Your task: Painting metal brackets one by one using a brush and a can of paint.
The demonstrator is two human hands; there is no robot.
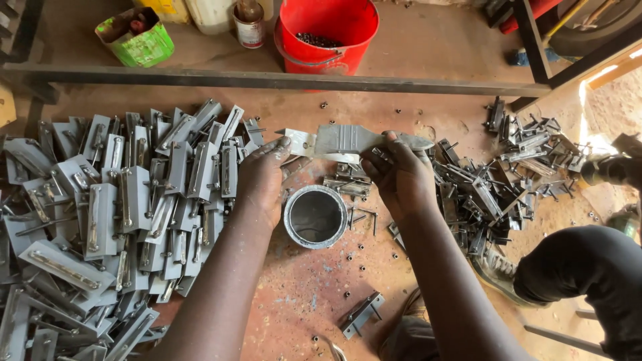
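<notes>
Grey sheet-metal brackets (pixel 100 220) lie heaped on the floor (pixel 301 294) to the person's left, by far the largest mass in view. A smaller, darker tangle of loose parts (pixel 495 180) with rods and pins spreads to the right. Between the two piles both hands hold one plate (pixel 348 139) up, level, just above a tin (pixel 315 216).

The left hand (pixel 264 177) pinches the plate's left tab between thumb and fingertips. The right hand (pixel 398 175) is curled round the plate's right end, fingers closed under it; whether it also holds a small pin there I cannot tell. As a judgement, the hold looks sound: a grip at each end keeps the piece from twisting. Holding it close over the tin should let any dropped small part land where it is easily found. The sheet edges look sharp, so grip on the flats would be wiser than on the rims.

Containers, biggest first. The red bucket (pixel 326 30) beyond the steel bar (pixel 267 79) holds a shallow layer of small dark pieces at its bottom. The green tub (pixel 136 37), tilted, has something reddish and dark inside, too unclear to name. A labelled can (pixel 249 25) stands beside the bucket, its contents hidden. The tin below the hands looks empty, showing only its dull grey base.

Small nuts (pixel 348 257) are scattered on the floor near the tin, and a lone hinge (pixel 362 314) lies nearer the person.
</notes>
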